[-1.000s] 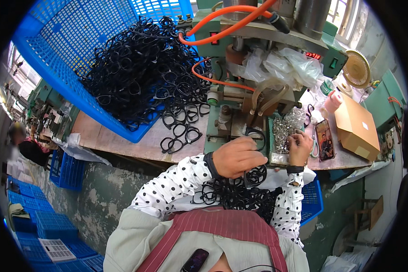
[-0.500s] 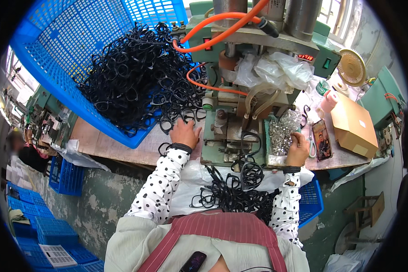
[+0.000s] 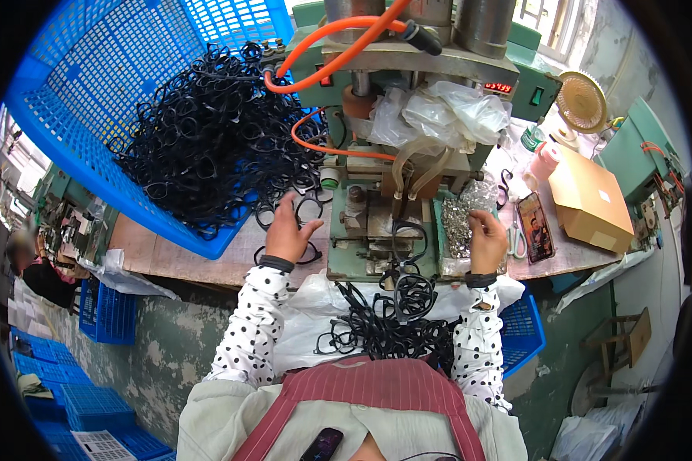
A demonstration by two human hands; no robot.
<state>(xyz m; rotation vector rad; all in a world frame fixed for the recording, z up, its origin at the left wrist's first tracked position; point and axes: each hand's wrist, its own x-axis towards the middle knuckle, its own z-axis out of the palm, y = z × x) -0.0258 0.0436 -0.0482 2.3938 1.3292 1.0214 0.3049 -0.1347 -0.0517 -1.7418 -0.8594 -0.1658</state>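
Observation:
My left hand [image 3: 286,237] is over the table left of the green press [image 3: 338,257], thumb and fingers apart and holding nothing. Beside it lie loose black eyeglass frames [image 3: 310,209], the near end of a heap [image 3: 200,138] spilling from a tipped blue basket [image 3: 42,127]. At the press's front, a black eyeglass frame [image 3: 424,244] hangs by the fixture. My right hand [image 3: 488,242] has its fingertips pinched over a tray of small metal parts [image 3: 457,230]; anything between them is too small to make out. More black frames [image 3: 392,323] are piled on white plastic over my lap.
Orange air hoses [image 3: 338,42] loop across the press, with clear plastic bags [image 3: 438,115] hung at its front. On the right are scissors [image 3: 517,242], a phone [image 3: 536,228] and a cardboard box [image 3: 592,200]. A blue basket [image 3: 521,330] stands below the table.
My left hand has lifted off the loose frames, its fingers now spread. My right hand's fingers have risen over the metal parts. The whole view has shifted slightly left.

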